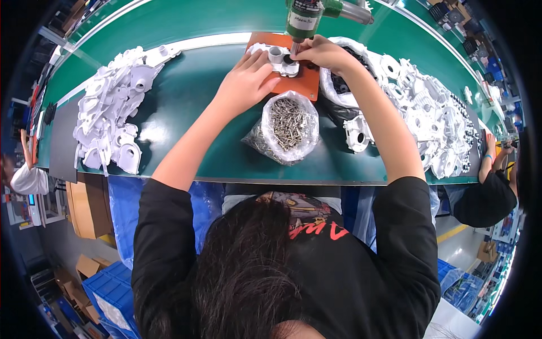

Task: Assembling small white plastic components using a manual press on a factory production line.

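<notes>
A white moulded plastic housing (275,55) with a round raised tube lies on an orange board (307,81). My left hand (244,85) holds its left side, fingers over the edge and thumb apart near the lower rim. My right hand (326,55) is closed in a pinch at the housing's right side, beside a dark round piece (288,59). What its fingertips hold is hidden. Just over those fingertips stands the metal tip of a green power screwdriver (302,25). An open plastic bag of screws (288,124) sits in front of the board.
White plastic parts (116,107) are heaped at left, and another heap (423,113) lies at right. A bag of black parts (341,83) stands beside the board; one white part (357,134) lies below it. Co-workers appear at both edges; blue crates (110,291) stand below left.
</notes>
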`<state>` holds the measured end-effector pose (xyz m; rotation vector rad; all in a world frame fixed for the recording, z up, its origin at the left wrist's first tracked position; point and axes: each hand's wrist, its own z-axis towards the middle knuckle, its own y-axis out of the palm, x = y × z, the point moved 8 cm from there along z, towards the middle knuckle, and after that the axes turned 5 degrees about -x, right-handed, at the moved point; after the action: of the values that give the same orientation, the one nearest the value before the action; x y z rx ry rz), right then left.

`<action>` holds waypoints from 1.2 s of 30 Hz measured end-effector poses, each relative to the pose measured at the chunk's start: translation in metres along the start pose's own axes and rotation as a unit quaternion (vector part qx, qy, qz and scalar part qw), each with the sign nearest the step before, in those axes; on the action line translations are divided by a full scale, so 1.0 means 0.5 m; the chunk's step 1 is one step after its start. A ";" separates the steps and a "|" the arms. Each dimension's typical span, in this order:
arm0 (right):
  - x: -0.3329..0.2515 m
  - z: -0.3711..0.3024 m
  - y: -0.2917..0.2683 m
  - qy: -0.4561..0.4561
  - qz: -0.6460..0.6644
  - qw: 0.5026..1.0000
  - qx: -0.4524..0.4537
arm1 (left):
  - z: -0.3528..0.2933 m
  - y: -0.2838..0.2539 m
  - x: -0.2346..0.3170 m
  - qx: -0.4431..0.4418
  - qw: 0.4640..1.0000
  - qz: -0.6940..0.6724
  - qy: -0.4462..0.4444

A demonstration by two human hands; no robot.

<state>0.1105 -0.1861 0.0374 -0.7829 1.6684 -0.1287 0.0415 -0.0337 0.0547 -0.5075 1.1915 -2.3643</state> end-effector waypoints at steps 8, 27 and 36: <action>-0.003 -0.003 0.000 -0.038 -0.049 0.998 0.014 | 0.014 0.009 0.008 -0.022 1.000 -0.010 -0.009; -0.118 -0.218 0.135 -0.294 -0.267 0.916 0.056 | 0.004 0.001 0.006 0.118 0.992 0.036 -0.013; -0.101 -0.222 0.177 -0.267 -0.331 0.901 0.082 | 0.009 0.001 0.006 0.124 0.992 0.002 -0.023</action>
<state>-0.0249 -0.1267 0.0658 -1.1127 0.8136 -0.4786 0.0413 -0.0386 0.0572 -0.4722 0.8611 -2.4389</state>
